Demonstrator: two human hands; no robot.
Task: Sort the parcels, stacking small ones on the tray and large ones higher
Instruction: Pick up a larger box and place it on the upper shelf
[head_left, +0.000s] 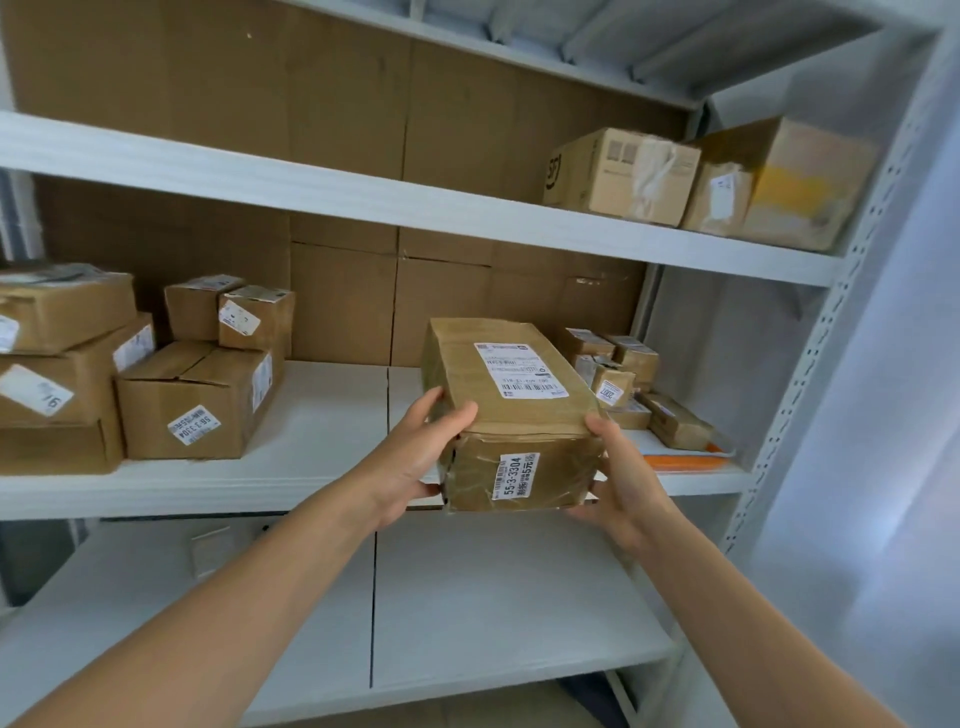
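I hold a long taped brown parcel with white labels in both hands, in front of the middle shelf. My left hand grips its near left corner, and my right hand grips its near right corner and underside. Behind it on the right, several small parcels are piled on an orange-edged tray. Two large boxes stand on the upper shelf at the right.
A stack of medium and large boxes fills the left of the middle shelf. The lower shelf lies below my arms. A perforated white upright frames the rack on the right.
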